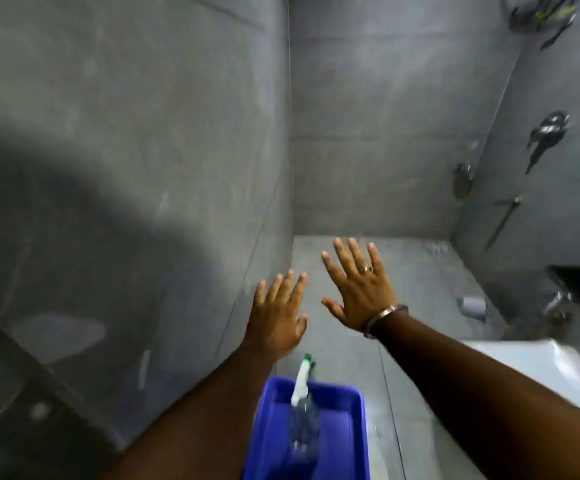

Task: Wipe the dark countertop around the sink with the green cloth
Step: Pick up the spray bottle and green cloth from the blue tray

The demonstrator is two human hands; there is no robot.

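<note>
My left hand point(279, 311) and my right hand point(357, 289) are both stretched out in front of me, palms down, fingers spread, holding nothing. They hover above the grey tiled floor point(402, 289) of a bathroom. A white sink point(558, 368) shows at the right edge, below my right forearm. No green cloth and no dark countertop are in view.
A blue tray point(337, 431) stands on the floor beneath my arms, with a clear spray bottle point(303, 403) in it. A glass partition point(125, 202) rises on the left. Shower fittings point(546, 133) and a tap point(555, 303) hang on the right wall.
</note>
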